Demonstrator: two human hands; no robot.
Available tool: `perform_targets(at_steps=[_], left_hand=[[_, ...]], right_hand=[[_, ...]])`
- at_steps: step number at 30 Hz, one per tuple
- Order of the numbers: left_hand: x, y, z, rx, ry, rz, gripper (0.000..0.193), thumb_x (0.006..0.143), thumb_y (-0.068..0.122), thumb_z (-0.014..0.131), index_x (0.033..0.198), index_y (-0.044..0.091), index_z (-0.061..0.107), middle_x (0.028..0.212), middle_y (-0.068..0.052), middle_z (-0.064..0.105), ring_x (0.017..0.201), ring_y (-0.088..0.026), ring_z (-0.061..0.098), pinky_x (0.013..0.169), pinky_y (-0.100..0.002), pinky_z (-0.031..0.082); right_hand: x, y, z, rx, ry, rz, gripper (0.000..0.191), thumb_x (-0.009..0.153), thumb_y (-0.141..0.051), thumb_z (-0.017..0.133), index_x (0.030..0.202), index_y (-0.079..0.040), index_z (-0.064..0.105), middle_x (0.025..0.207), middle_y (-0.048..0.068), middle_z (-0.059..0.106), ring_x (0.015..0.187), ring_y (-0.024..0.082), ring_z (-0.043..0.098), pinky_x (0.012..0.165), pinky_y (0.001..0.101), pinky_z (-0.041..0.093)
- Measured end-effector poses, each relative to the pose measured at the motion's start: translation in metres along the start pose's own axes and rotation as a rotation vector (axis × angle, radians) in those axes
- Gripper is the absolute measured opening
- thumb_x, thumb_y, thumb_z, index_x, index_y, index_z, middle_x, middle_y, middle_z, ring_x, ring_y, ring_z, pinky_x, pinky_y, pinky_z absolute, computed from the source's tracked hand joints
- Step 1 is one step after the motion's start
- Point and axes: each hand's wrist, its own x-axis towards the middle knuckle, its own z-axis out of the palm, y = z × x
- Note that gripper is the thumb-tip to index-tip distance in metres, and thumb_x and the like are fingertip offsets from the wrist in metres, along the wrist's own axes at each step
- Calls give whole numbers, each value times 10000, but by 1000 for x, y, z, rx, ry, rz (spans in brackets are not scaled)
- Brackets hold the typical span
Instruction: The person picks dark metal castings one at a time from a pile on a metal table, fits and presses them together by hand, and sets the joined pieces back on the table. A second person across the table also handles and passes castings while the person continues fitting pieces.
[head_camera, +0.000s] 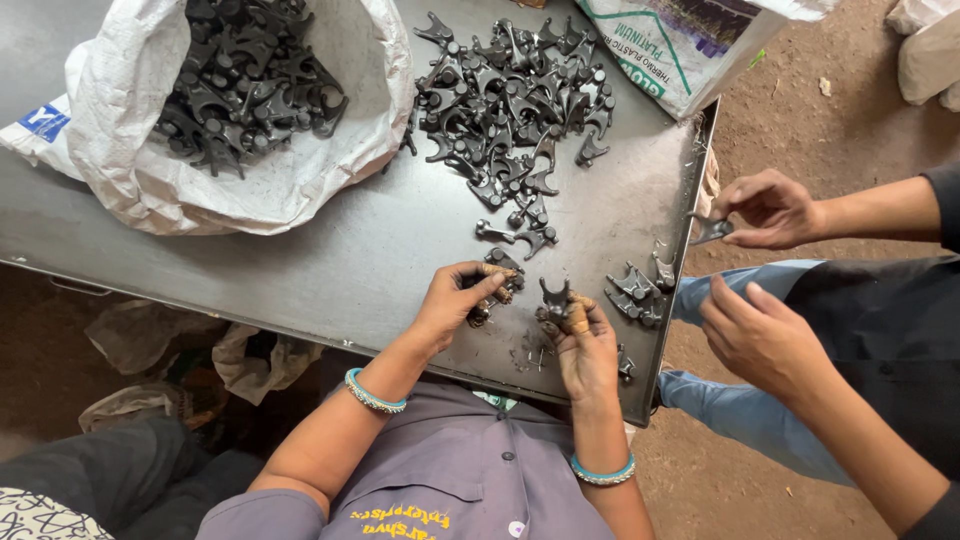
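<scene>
The left hand (455, 300) is curled closed around a small dark forked part (497, 277), pinching it between thumb and fingertips near the table's front edge, probably so the piece can be turned and looked over close to the body. The right hand (583, 345), just beside it, grips a second forked casting (555, 296) upright with its prongs up, the thumb (wrapped in a tan finger guard, it seems) pressed against its stem. Both pieces sit low over the grey metal table (330, 250), where bits of trimmed flash (530, 352) lie between the wrists. Further out, a loose heap of like parts (515, 95) is spread within easy reach, and a white sack (250, 110) holds more at the far left. At the right edge a small row of parts (640, 290) lies apart from the heap, near a co-worker's hands (765, 210), one holding a piece of its own.
</scene>
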Motion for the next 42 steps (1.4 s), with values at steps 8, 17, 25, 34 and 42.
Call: perform_targets(at_steps=[8, 17, 25, 34, 42], left_hand=[[-1, 18, -2, 166, 89, 182, 261, 931, 216, 769, 1109, 27, 790, 830, -38, 747, 686, -47, 613, 599, -206, 485], [15, 62, 14, 1106, 387, 619, 375, 780, 285, 855, 1123, 166, 761, 914, -87, 659, 697, -301, 684, 616, -422, 536], [42, 61, 25, 1325, 285, 700, 180, 813, 188, 819, 904, 98, 692, 981, -117, 607, 702, -336, 685, 617, -456, 548], [43, 76, 12, 1281, 258, 703, 263, 768, 230, 857, 941, 128, 687, 963, -92, 622, 718, -354, 684, 624, -469, 540], [27, 92, 24, 1180, 307, 573, 424, 755, 286, 902, 1113, 199, 693, 1030, -79, 634, 784, -347, 702, 675, -476, 550]], right_hand=[[4, -8, -7, 152, 133, 131, 203, 961, -230, 700, 1087, -71, 696, 978, 69, 737, 806, 196, 723, 643, 321, 593], [5, -51, 14, -1102, 163, -743, 240, 863, -88, 842, 1055, -26, 714, 1020, 110, 709, 929, 264, 686, 806, 412, 564], [45, -88, 0, -1742, 442, -906, 273, 867, -105, 839, 1059, 7, 682, 1101, 163, 678, 1060, 378, 615, 953, 481, 459], [24, -89, 26, -1718, 412, -948, 271, 865, -192, 861, 1022, -31, 709, 1116, 143, 697, 1119, 376, 572, 986, 503, 420], [33, -53, 98, -1356, -26, -631, 528, 757, -119, 842, 1260, -92, 686, 1237, 114, 688, 1176, 308, 589, 1006, 377, 508]])
